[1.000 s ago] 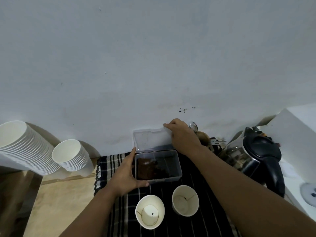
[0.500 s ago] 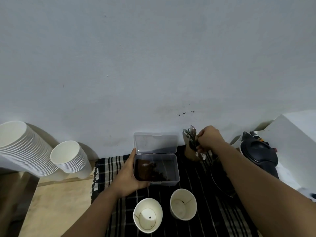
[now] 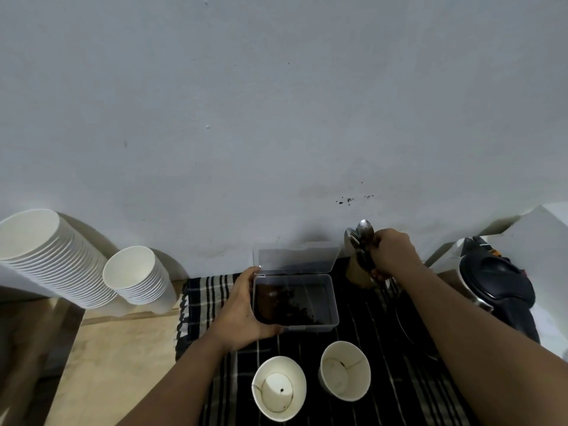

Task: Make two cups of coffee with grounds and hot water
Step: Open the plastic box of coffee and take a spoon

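A clear plastic box of coffee grounds stands open on the striped cloth, its lid leaning back toward the wall. My left hand grips the box's left side. Two white paper cups stand in front of it: the left cup and the right cup, both without liquid. My right hand is closed around the handles of spoons that stand in a brown holder by the wall. A black and steel kettle is at the far right.
Two leaning stacks of white paper cups, a large stack and a smaller stack, lie at the left against the wall. Bare wooden counter shows left of the cloth. A white block stands behind the kettle.
My right hand left the box lid, moved right to the spoon holder and closed on the spoons. The left hand has stayed on the box.
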